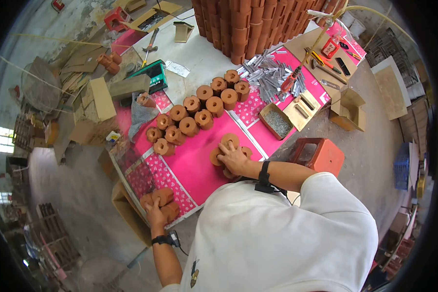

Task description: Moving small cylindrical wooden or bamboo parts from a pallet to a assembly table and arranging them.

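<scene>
On the pink-covered table, my right hand lies over a small cluster of reddish-brown cylinders with centre holes. Its fingers bend down around them, and the palm hides part of the cluster. By the table's left front corner, my left hand grips one of several similar cylinders lying close together. Ahead of both hands, a double row of the same cylinders stands upright with the holes facing up, running diagonally toward the back.
A tall stack of brown cylinders rises at the back. Silver metal pieces lie heaped beside a box of small metal parts. A red stool stands right; an open carton sits behind it. A hammer lies far left.
</scene>
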`<action>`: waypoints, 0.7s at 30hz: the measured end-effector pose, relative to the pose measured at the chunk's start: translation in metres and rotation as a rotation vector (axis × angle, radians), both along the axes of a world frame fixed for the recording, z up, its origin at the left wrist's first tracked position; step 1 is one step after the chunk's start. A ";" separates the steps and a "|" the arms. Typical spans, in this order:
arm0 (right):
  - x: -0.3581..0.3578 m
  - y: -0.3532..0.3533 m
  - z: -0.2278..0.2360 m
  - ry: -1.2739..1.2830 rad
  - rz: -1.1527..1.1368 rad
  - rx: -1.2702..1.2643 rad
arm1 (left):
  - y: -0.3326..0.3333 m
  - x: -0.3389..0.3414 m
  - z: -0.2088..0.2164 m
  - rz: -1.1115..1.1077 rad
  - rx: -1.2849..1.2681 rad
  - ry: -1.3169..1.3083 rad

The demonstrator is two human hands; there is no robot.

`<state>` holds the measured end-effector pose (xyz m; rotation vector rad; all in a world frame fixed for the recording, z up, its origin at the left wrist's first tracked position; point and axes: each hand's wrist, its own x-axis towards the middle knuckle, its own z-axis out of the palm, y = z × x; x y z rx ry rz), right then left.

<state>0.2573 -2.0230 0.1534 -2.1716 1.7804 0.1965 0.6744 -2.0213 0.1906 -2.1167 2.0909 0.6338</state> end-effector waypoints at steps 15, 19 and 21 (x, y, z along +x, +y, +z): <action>-0.002 0.002 -0.001 0.030 0.017 -0.004 | 0.002 -0.009 0.010 -0.067 -0.037 -0.074; -0.004 0.002 -0.002 -0.010 0.027 -0.032 | 0.003 -0.007 0.010 -0.041 -0.004 -0.057; -0.003 0.002 0.001 0.005 0.026 -0.033 | 0.002 -0.007 0.008 -0.039 -0.002 -0.061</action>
